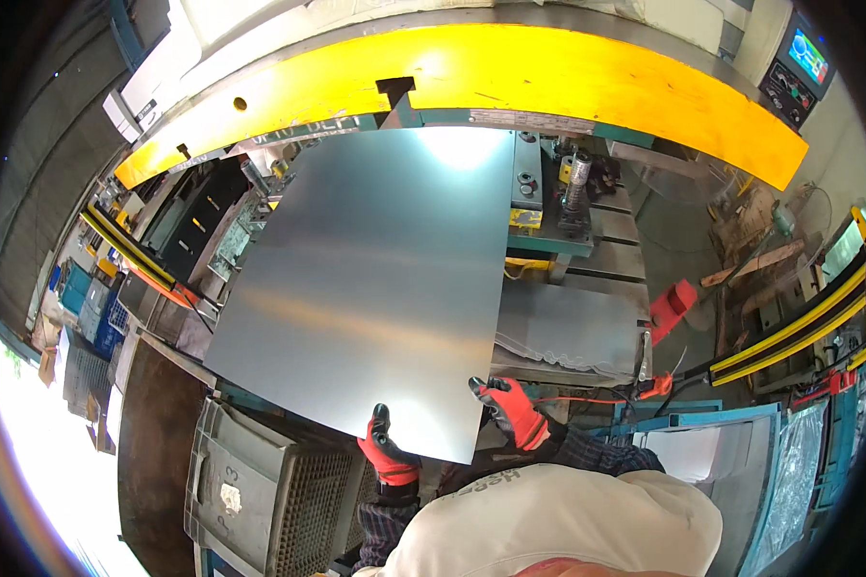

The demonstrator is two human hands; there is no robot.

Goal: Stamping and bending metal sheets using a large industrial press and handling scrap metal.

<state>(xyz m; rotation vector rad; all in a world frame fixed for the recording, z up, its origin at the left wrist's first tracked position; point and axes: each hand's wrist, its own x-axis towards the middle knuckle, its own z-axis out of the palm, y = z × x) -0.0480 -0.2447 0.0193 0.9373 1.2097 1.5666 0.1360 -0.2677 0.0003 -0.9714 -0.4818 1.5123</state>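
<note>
A large, shiny flat metal sheet (356,288) reaches from near my body to beneath the yellow press beam. My left hand (391,457), in a red and black glove, grips its near edge with the thumb on top and the fingers hidden underneath. At the sheet's right edge, close to the near corner, my right hand (515,413) wears a matching glove. Its thumb and fingertip lie over that edge, and the other fingers are partly out of sight. Under the far end of the sheet stands the press tooling (527,178).
The yellow beam (510,72) spans the far side. Thin metal pieces (568,327) lie on the slotted press bed at right. Grey plastic crates (250,481) stand at near left. Yellow-black guard posts (789,327) flank the machine, and a control panel (797,72) hangs at far right.
</note>
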